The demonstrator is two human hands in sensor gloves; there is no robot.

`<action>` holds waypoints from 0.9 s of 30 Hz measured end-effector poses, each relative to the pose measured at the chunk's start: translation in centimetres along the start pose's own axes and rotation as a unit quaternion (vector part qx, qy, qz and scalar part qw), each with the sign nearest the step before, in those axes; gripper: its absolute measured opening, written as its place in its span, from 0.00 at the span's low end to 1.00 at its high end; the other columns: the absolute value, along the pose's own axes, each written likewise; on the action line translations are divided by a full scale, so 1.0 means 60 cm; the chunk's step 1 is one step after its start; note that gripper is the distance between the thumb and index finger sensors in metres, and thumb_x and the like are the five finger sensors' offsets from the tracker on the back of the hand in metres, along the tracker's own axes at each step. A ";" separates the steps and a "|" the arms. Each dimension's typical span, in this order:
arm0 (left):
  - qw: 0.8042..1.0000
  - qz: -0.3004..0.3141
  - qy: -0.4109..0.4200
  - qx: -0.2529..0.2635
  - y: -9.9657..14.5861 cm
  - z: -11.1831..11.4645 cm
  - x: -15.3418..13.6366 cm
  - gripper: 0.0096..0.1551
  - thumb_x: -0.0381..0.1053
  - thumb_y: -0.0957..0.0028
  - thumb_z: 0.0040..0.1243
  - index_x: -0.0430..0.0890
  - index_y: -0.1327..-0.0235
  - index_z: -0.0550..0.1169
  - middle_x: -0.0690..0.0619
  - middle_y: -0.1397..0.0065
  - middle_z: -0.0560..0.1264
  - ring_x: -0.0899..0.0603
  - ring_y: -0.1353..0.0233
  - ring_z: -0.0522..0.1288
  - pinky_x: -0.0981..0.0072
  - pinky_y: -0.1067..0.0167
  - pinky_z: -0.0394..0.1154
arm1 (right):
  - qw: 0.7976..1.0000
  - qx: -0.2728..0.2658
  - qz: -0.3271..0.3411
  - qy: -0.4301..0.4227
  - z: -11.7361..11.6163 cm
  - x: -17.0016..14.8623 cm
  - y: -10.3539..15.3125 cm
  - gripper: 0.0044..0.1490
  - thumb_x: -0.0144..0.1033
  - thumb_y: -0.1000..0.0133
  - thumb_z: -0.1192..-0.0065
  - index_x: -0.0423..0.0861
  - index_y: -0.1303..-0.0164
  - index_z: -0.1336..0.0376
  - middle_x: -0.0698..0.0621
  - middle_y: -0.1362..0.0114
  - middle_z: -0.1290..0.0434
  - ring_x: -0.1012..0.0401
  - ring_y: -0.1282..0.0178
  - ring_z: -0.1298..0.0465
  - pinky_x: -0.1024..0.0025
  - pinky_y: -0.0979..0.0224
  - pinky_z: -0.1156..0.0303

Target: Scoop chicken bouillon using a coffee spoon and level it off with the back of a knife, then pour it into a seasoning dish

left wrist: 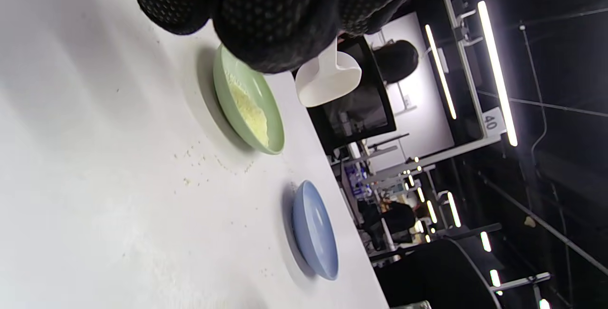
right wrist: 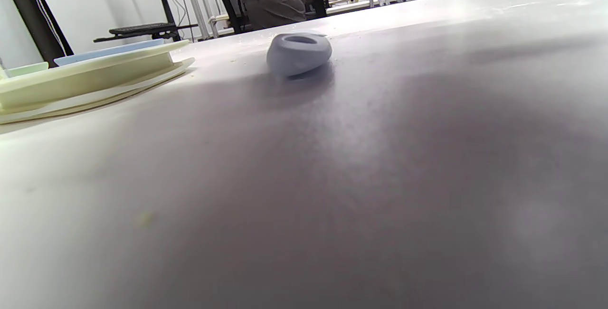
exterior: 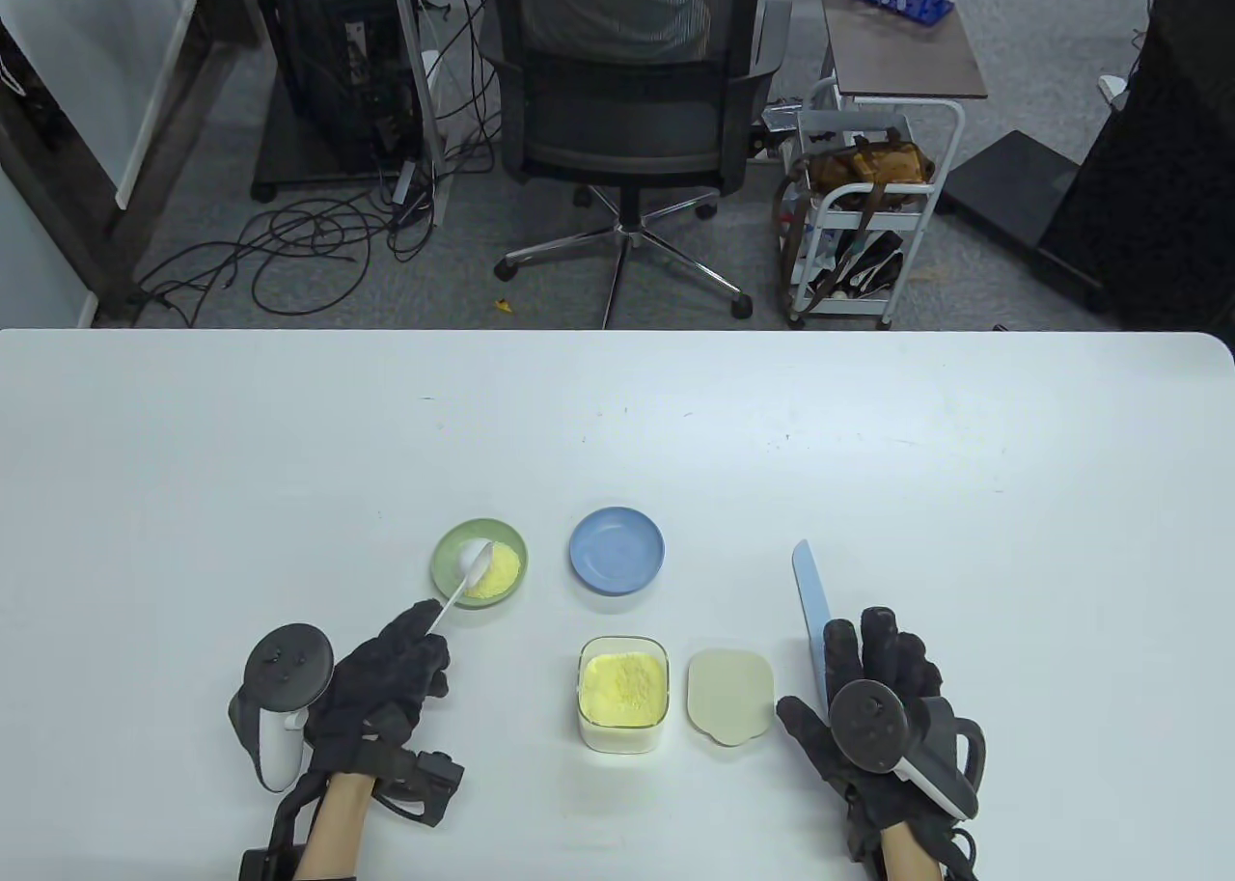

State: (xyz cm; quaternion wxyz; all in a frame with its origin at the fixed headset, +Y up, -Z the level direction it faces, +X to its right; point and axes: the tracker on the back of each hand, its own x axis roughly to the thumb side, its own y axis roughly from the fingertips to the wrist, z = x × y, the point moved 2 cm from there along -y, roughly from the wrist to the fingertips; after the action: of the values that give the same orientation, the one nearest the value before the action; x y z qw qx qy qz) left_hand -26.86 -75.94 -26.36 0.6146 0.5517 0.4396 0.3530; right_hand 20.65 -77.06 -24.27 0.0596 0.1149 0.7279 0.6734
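My left hand (exterior: 410,645) pinches the handle of a white coffee spoon (exterior: 463,577). Its bowl (left wrist: 327,79) hangs over the green seasoning dish (exterior: 480,564), which holds a heap of yellow bouillon (left wrist: 251,112). The spoon bowl looks empty. A clear container (exterior: 622,693) of yellow bouillon stands open near the front edge, with its beige lid (exterior: 730,696) beside it. The knife (exterior: 809,596) lies on the table with its pale blade pointing away. My right hand (exterior: 873,649) lies flat with straight fingers over its handle end; the grey-blue handle butt (right wrist: 299,52) rests on the table untouched by fingers.
An empty blue dish (exterior: 616,550) sits right of the green one. Small grains of bouillon (left wrist: 199,166) are scattered on the white table (exterior: 193,495). Beyond the far edge stand an office chair (exterior: 627,119) and a white cart (exterior: 868,215).
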 end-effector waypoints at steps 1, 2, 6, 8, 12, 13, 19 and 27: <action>1.000 0.005 0.022 -0.011 0.001 0.004 -0.004 0.28 0.45 0.49 0.60 0.32 0.40 0.75 0.40 0.56 0.81 0.56 0.70 0.80 0.55 0.48 0.74 | 1.000 0.002 -0.001 0.000 -0.001 0.000 -0.001 0.55 0.60 0.42 0.51 0.45 0.26 0.75 0.37 0.24 0.85 0.27 0.22 0.69 0.25 0.27 0.71; 0.998 0.005 0.061 -0.027 0.004 0.010 -0.009 0.27 0.45 0.48 0.59 0.31 0.41 0.75 0.40 0.59 0.83 0.57 0.74 0.80 0.56 0.50 0.75 | 1.000 0.005 -0.002 0.001 -0.001 0.000 -0.002 0.55 0.60 0.42 0.51 0.46 0.26 0.75 0.37 0.24 0.85 0.27 0.22 0.70 0.25 0.27 0.72; 0.988 0.002 0.142 -0.060 0.006 0.019 -0.014 0.28 0.46 0.48 0.58 0.28 0.45 0.75 0.46 0.75 0.84 0.59 0.85 0.77 0.60 0.60 0.78 | 1.000 -0.002 0.002 0.011 0.000 0.005 -0.002 0.55 0.61 0.42 0.52 0.46 0.26 0.76 0.38 0.23 0.85 0.27 0.22 0.70 0.26 0.27 0.72; 0.988 0.009 0.136 -0.072 0.006 0.018 -0.014 0.28 0.47 0.48 0.58 0.28 0.46 0.76 0.49 0.79 0.84 0.60 0.88 0.77 0.61 0.63 0.79 | 0.999 -0.031 0.010 0.012 0.006 0.014 0.002 0.56 0.62 0.43 0.52 0.46 0.28 0.77 0.36 0.23 0.84 0.27 0.22 0.67 0.25 0.27 0.70; 0.983 0.010 0.157 -0.100 0.008 0.022 -0.010 0.28 0.48 0.48 0.57 0.27 0.47 0.76 0.51 0.82 0.83 0.61 0.89 0.76 0.61 0.64 0.79 | 0.994 -0.087 0.067 -0.018 0.034 0.057 0.013 0.58 0.63 0.43 0.51 0.43 0.27 0.74 0.31 0.22 0.78 0.27 0.22 0.61 0.25 0.28 0.65; 0.982 0.010 0.159 -0.103 0.008 0.022 -0.010 0.28 0.48 0.48 0.56 0.27 0.46 0.76 0.51 0.82 0.83 0.61 0.89 0.76 0.61 0.64 0.79 | 0.991 -0.095 0.089 -0.022 0.043 0.077 0.015 0.58 0.64 0.44 0.51 0.42 0.26 0.73 0.31 0.21 0.77 0.26 0.22 0.61 0.24 0.28 0.64; 0.980 0.019 0.171 -0.100 0.010 0.013 -0.010 0.28 0.48 0.48 0.56 0.28 0.47 0.76 0.52 0.82 0.83 0.61 0.89 0.76 0.61 0.64 0.79 | 0.979 -0.027 0.197 -0.037 0.076 0.203 0.007 0.68 0.65 0.46 0.46 0.29 0.25 0.71 0.25 0.20 0.68 0.27 0.22 0.55 0.24 0.28 0.63; 0.978 0.023 0.175 -0.110 0.010 0.015 -0.009 0.28 0.49 0.47 0.56 0.28 0.46 0.75 0.52 0.81 0.83 0.61 0.88 0.76 0.62 0.63 0.79 | 0.968 0.154 0.199 0.016 0.016 0.274 -0.035 0.69 0.61 0.46 0.41 0.24 0.27 0.71 0.20 0.23 0.67 0.28 0.23 0.55 0.24 0.28 0.67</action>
State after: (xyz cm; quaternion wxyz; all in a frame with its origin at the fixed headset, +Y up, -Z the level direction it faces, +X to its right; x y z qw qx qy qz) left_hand -26.20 -76.69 -25.69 0.5767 0.4202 0.4866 0.5041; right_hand 4.82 -72.20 -25.34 -0.1050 0.2544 0.7861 0.5535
